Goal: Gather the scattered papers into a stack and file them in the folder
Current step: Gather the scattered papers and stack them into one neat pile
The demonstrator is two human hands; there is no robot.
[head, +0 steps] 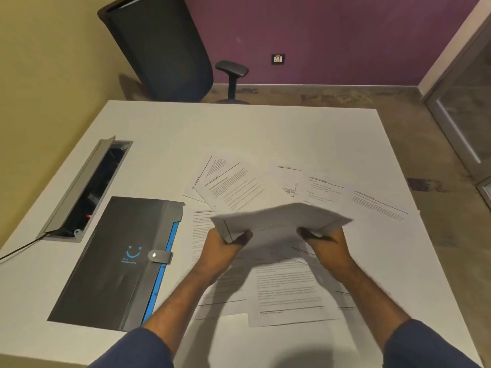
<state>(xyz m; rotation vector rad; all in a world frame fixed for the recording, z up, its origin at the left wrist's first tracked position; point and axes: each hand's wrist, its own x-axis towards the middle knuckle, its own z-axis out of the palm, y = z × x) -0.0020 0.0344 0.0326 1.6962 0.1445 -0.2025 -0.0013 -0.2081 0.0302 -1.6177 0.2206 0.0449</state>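
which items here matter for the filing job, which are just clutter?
Job:
- small white paper stack held above the table by left hand and right hand
- loose printed sheets scattered on the white table
- closed black folder with blue edge

Clutter:
- grey open cable tray
- black office chair

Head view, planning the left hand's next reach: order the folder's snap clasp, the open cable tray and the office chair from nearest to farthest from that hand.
From the left hand:
1. Snap clasp, just to its left on the closed folder.
2. Cable tray, farther left, sunk in the desk.
3. Office chair, beyond the desk's far edge.
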